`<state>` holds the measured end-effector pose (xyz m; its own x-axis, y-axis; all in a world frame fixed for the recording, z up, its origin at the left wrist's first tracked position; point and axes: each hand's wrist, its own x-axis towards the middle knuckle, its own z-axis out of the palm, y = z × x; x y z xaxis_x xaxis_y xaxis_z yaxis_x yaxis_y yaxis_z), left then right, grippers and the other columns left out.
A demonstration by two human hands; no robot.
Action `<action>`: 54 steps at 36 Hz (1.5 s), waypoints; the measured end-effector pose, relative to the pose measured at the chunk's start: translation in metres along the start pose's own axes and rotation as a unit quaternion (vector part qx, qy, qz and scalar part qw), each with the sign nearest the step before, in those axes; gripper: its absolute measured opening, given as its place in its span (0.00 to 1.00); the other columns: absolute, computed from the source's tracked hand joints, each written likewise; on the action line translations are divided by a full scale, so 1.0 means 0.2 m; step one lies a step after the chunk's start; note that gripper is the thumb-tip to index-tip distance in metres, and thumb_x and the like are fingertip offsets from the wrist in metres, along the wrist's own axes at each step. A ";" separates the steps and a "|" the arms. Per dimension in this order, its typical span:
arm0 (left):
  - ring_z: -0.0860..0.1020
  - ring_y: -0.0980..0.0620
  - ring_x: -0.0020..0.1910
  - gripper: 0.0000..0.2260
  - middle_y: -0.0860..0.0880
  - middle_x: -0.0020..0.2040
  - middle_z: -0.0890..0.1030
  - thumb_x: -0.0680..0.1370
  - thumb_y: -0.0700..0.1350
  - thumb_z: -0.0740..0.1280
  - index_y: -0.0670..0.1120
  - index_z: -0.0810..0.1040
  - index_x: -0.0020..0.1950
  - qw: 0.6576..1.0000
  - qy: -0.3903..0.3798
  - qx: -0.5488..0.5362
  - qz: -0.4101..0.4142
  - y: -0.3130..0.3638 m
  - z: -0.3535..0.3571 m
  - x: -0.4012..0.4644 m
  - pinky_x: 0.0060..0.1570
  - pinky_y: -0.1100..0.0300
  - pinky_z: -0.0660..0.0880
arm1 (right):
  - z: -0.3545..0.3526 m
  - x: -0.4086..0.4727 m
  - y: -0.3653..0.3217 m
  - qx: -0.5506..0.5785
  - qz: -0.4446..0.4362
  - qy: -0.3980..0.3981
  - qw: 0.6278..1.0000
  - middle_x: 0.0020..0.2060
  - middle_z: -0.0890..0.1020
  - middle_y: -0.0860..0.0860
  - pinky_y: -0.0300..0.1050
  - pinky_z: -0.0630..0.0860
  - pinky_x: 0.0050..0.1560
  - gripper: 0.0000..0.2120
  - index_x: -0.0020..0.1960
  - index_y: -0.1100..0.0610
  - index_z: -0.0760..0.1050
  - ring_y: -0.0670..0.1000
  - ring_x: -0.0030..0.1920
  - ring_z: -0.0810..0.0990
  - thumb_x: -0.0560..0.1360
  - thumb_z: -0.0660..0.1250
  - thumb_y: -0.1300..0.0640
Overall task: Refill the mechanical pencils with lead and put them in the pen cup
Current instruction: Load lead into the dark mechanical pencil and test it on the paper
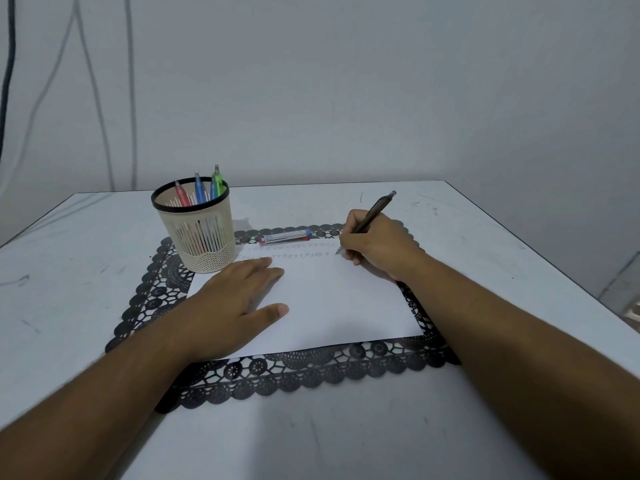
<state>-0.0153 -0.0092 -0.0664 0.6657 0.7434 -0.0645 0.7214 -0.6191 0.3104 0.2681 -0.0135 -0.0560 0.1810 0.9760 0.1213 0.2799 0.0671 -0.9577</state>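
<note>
My right hand (372,245) grips the dark mechanical pencil (375,212) in a writing hold, its tip touching the paper (329,306) at the end of a row of small marks; I judge I am testing the lead. My left hand (239,299) lies flat, fingers straight, pressing the sheet. Just beyond its fingertips stands the pen cup (197,233), with red, blue and green pencils (199,190) inside. The lead case (285,236) lies between my hands, farther off. Only this pencil seems left to put away.

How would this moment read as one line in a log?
right hand: writing with dark pencil | left hand: flat on paper | cup: three pencils
</note>
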 end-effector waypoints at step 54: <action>0.44 0.60 0.81 0.34 0.61 0.83 0.48 0.78 0.70 0.50 0.60 0.53 0.83 1.000 0.003 0.004 0.001 -0.01 0.00 0.00 0.78 0.57 0.47 | 0.00 -0.06 -0.07 -0.030 0.018 0.058 0.998 0.31 0.76 0.60 0.39 0.69 0.27 0.03 0.41 0.69 0.73 0.48 0.26 0.74 0.74 0.66 0.72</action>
<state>-0.0157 -0.0079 -0.0678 0.6664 0.7433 -0.0583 0.7212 -0.6227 0.3035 0.2615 -0.0259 -0.0437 0.2995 0.9466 0.1193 0.3261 0.0160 -0.9452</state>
